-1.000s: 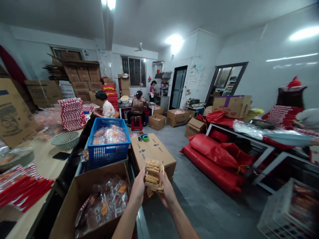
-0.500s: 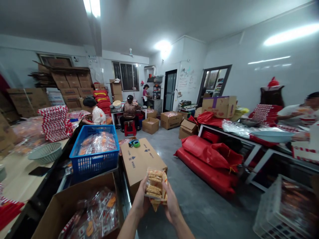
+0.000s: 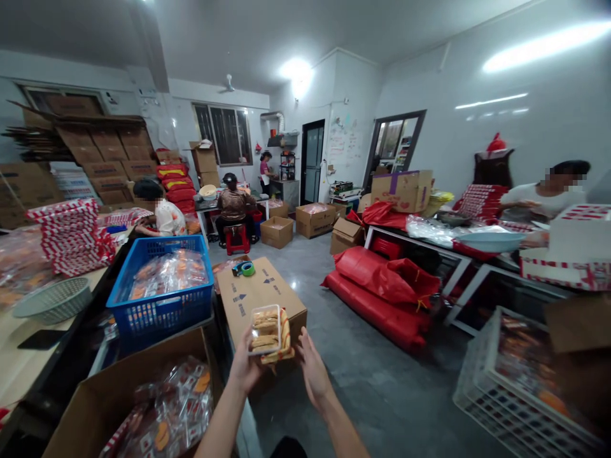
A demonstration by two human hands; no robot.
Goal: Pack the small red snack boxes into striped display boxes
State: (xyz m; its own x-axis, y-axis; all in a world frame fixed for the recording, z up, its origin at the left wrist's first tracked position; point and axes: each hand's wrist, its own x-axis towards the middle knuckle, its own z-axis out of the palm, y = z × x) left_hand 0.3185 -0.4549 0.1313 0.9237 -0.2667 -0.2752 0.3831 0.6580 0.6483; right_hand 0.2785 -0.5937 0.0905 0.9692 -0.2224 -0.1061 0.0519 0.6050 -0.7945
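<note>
My left hand (image 3: 244, 367) is shut on a clear plastic tray of layered golden pastries (image 3: 265, 329), held just above a closed cardboard box (image 3: 258, 298). A crinkled yellow-and-orange strip (image 3: 284, 338), perhaps pastry or wrapping, hangs beside the tray against my left hand's grip. My right hand (image 3: 312, 370) is open and empty, its fingers spread a little to the right of that strip. Below my left forearm stands an open cardboard box (image 3: 71, 426) of packaged goods in clear bags (image 3: 165, 410).
A blue plastic crate (image 3: 160, 286) of bagged goods stands left of the closed box, with a tape roll (image 3: 243, 268) beyond it. Red bags (image 3: 377, 292) lie on the floor. A white crate (image 3: 518, 388) stands at lower right. Co-workers (image 3: 544, 197) sit and stand around the room.
My right hand has let go and moved away from the tray, which was held between both hands before. The view has swung left, and the tray now sits lower over the box.
</note>
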